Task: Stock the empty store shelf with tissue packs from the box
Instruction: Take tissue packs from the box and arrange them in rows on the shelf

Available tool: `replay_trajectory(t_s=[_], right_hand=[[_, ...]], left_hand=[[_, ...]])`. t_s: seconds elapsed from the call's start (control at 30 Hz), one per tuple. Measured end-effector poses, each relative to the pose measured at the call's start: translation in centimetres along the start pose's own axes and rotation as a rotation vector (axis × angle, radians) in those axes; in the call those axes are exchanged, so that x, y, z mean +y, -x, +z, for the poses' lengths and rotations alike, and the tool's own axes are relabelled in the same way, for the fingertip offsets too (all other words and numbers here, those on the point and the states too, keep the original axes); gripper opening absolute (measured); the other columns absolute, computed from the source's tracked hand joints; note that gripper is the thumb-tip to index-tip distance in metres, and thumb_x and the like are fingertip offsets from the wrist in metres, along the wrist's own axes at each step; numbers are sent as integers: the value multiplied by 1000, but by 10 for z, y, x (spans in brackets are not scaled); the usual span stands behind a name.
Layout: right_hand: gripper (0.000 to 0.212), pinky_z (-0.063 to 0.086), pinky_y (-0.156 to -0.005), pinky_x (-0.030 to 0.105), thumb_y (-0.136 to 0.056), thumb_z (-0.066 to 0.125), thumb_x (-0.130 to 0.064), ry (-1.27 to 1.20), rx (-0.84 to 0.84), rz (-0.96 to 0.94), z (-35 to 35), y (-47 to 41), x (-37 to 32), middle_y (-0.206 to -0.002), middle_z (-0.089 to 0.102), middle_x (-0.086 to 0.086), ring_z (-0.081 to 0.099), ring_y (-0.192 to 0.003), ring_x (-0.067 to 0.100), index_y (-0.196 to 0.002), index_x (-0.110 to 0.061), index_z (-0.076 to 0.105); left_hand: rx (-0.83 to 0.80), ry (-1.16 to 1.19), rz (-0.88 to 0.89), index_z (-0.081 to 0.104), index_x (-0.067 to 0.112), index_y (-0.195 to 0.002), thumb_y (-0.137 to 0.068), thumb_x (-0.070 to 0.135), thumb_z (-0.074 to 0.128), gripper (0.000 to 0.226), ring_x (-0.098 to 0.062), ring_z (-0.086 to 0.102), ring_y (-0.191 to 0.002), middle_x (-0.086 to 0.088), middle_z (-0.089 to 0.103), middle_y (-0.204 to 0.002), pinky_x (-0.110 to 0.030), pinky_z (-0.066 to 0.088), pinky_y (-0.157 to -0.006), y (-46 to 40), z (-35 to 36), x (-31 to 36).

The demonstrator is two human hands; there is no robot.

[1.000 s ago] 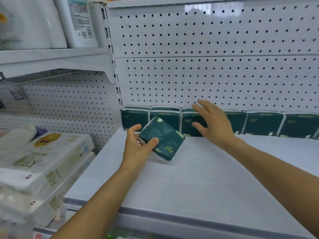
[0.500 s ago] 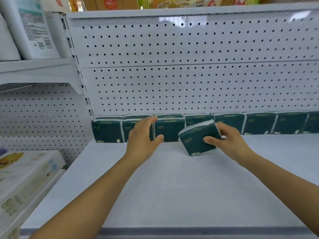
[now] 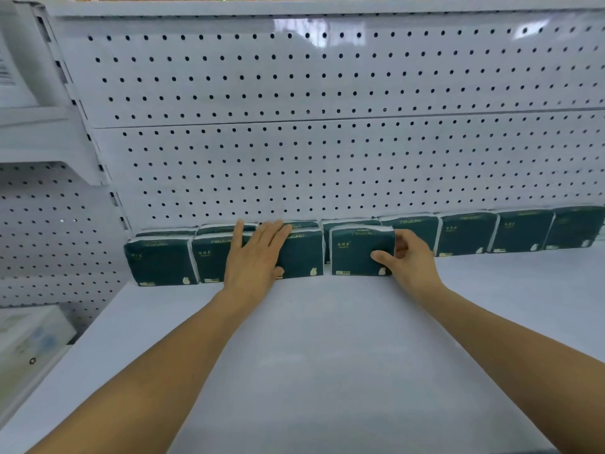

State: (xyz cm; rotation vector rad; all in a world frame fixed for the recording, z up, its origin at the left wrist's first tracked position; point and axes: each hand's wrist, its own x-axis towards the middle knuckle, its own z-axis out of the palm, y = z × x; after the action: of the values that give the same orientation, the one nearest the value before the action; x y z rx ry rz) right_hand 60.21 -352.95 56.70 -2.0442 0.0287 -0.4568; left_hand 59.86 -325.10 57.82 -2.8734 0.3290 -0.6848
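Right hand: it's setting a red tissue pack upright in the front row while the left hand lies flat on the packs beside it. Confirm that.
One thing is wrong: the pack in the right hand is dark green, not red, as the head view shows. The rest holds: it stands upright in the front row, and the left hand lies flat on the packs beside it.

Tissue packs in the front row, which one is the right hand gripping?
The fourth from the left, rightmost of that row. The right hand pinches its right edge; the left hand lies flat on neighbours.
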Motion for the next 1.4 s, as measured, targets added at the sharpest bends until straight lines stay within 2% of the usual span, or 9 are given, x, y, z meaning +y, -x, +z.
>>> replay_trajectory(t_s=[0.1, 0.3, 0.5, 0.6, 0.7, 0.83, 0.97, 1.13, 1.4], right_hand=[[40, 45, -63, 20, -83, 76, -23, 7, 54, 3, 8, -2, 0, -93, 58, -4, 57, -71, 5, -113, -16, 50], [34, 54, -77, 44, -84, 74, -32, 170, 35, -1, 16, -7, -3, -93, 61, -3, 60, -83, 17, -107, -19, 53], [37, 51, -73, 39, -87, 68, -39, 342, 10, 6, 16, -6, -9, -98, 59, 1, 57, -87, 21, -109, -15, 51], [49, 51, -80, 43, -85, 67, -45, 353, -21, 68, 15, -6, -14, -112, 56, 4, 56, -98, 23, -119, -14, 48], [71, 45, -96, 49, -86, 65, -46, 343, 8, 116, 13, 5, -27, -137, 44, 12, 43, -126, 31, -140, -10, 35], [75, 31, -110, 46, -94, 54, -47, 531, -50, -110, 9, 48, -49, -158, 23, 8, 23, -143, 29, -152, -16, 20], [63, 27, -115, 43, -95, 53, -46, 620, -27, -429, 9, 107, -73, -155, 33, 4, 33, -140, 25, -148, -20, 34], [53, 38, -106, 47, -93, 54, -44, 516, -8, -667, 28, 194, -99, -143, 50, 6, 49, -128, 28, -139, -18, 49], [42, 44, -88, 41, -93, 51, -38, 336, -124, -854, 83, 353, -126, -128, 59, 6, 54, -115, 26, -128, -15, 59]], left_hand=[[1, -21, -1, 3, 27, -156, -98, 42, 52, 77, -11, 7, -151, 7, 7, -164, -50, -12, -118, -1, 3, 0], [-1, -34, 2, 0, 27, -156, -99, 42, 50, 77, -12, 4, -151, 7, 5, -165, -52, -10, -119, -4, 8, -1], [-31, -59, 8, -4, 26, -156, -100, 43, 49, 79, -14, 0, -152, 5, 2, -165, -54, -9, -120, -4, 7, 0], [-47, -26, 0, -9, 25, -156, -96, 52, 51, 88, -16, -4, -152, 3, -2, -165, -54, -13, -118, -2, 1, 1], [-56, -5, -28, -17, 24, -154, -93, 63, 46, 96, -18, -12, -151, 1, -14, -164, -55, -15, -116, 7, -13, 1], [44, 58, 17, -7, 24, -156, -92, 67, 40, 91, -20, -6, -152, 0, -7, -165, -53, -8, -120, 47, -33, -4], [230, 102, 55, 19, 19, -154, -91, 64, 36, 79, -27, 24, -148, -5, 27, -160, -55, 17, -120, 109, -54, -10], [233, 86, -12, 24, 20, -153, -93, 62, 28, 73, -27, 32, -145, -5, 35, -157, -58, 26, -115, 207, -84, -21], [313, 195, -199, 55, 14, -136, -94, 43, 55, 51, -22, 54, -121, -4, 60, -133, -46, 42, -104, 406, -114, -64]])
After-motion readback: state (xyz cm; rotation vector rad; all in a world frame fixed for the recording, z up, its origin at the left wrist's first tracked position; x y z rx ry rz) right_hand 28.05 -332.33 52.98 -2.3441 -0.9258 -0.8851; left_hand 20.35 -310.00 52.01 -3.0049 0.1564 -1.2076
